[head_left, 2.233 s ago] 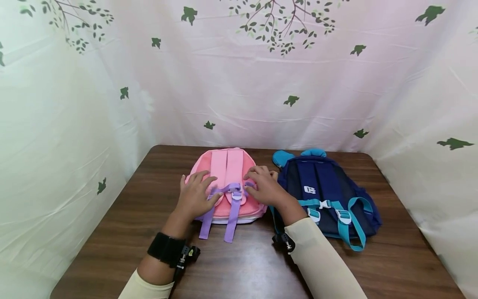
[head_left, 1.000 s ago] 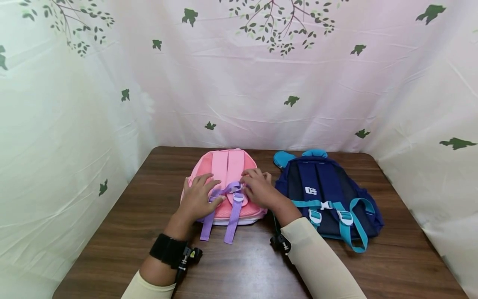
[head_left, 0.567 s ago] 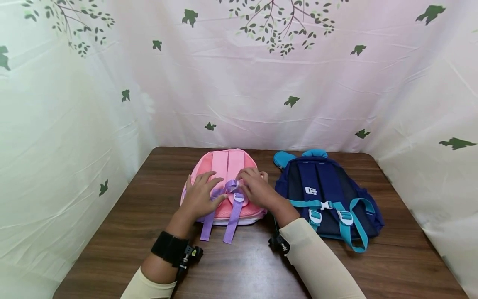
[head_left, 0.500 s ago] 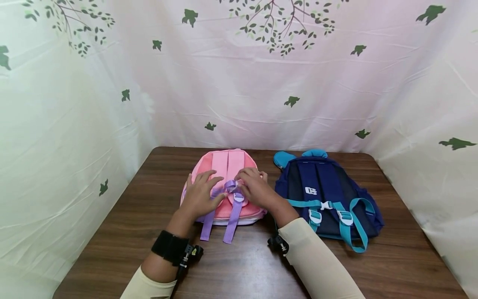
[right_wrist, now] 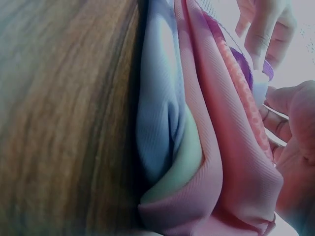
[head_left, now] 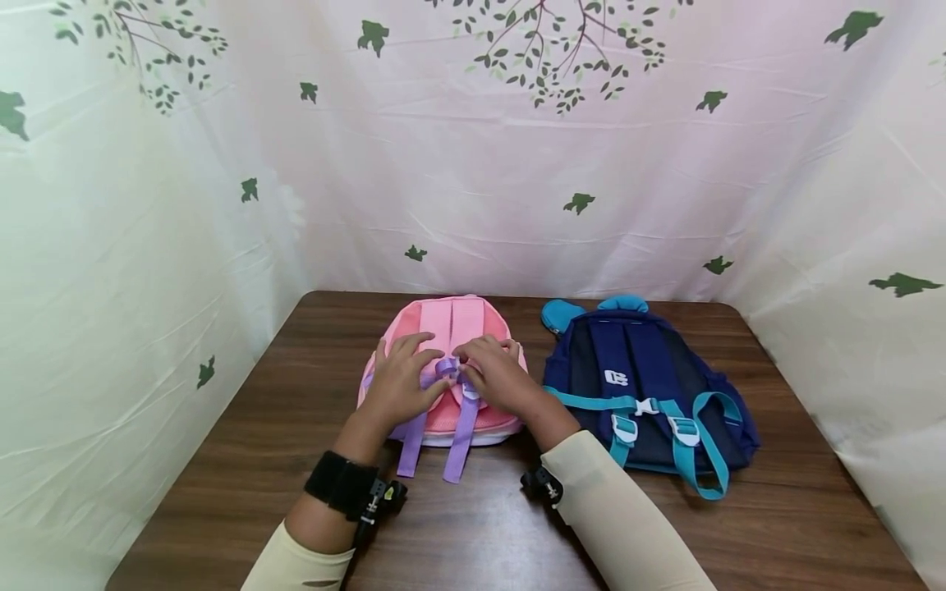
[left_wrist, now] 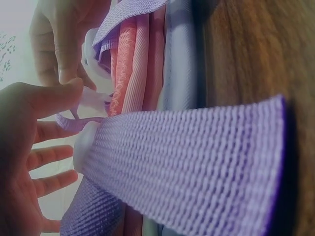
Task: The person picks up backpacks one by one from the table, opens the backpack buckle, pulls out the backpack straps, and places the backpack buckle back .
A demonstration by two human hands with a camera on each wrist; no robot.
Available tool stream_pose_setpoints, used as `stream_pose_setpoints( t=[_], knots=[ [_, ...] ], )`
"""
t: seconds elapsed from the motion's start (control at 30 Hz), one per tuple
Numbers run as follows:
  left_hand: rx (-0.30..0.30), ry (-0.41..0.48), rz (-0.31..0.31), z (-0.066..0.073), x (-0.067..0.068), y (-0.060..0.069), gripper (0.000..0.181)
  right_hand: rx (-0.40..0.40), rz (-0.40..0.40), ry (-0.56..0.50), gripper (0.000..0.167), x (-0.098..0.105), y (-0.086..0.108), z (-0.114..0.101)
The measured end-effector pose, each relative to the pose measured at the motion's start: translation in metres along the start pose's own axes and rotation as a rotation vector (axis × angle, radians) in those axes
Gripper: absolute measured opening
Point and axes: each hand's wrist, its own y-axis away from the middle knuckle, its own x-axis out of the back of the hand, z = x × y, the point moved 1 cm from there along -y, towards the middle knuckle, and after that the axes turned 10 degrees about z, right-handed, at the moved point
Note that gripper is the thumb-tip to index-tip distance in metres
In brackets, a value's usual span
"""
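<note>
A pink backpack (head_left: 436, 320) lies on the table with its shoulder straps up. Across it runs a purple chest strap with a whitish plastic buckle (right_wrist: 259, 88). My left hand (head_left: 402, 382) pinches one side of the buckle and strap between thumb and index finger, its other fingers spread. From the other side my right hand (head_left: 498, 373) pinches the buckle with thumb and fingers. A small loop of purple strap (head_left: 446, 367) stands up between the hands. Two purple strap ends (head_left: 461, 443) hang toward the table's front. Fingers partly hide the buckle, so its exact fit is unclear.
To the right lies a navy backpack (head_left: 665, 353) with teal straps (head_left: 602, 402) and a clipped white buckle (head_left: 646, 406). A small teal pouch (head_left: 560, 314) sits by its top. The wooden table (head_left: 251, 443) meets a patterned curtain (head_left: 473, 164) behind.
My right hand has moved left, nearer to my left hand, and the gap between them has narrowed. The purple strap loop has shifted left with it. The backpacks have stayed in place.
</note>
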Motion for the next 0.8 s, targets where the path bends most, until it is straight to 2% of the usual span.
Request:
stream_pose_setpoints(
  t=[0.43, 0.67, 0.8],
  knots=[
    [0.005, 0.029, 0.027, 0.0057, -0.0040, -0.0040, 0.047, -0.011, -0.003, -0.034, 0.037, -0.0034, 0.0026, -0.0016],
    [-0.005, 0.021, 0.065, 0.0021, -0.0057, -0.0017, 0.025, -0.038, -0.025, -0.074, 0.038, -0.0056, 0.0016, -0.0029],
    [-0.009, 0.026, 0.071, -0.0019, -0.0040, 0.0008, 0.020, -0.046, -0.027, -0.070, 0.034, -0.0065, 0.0015, -0.0029]
  ],
)
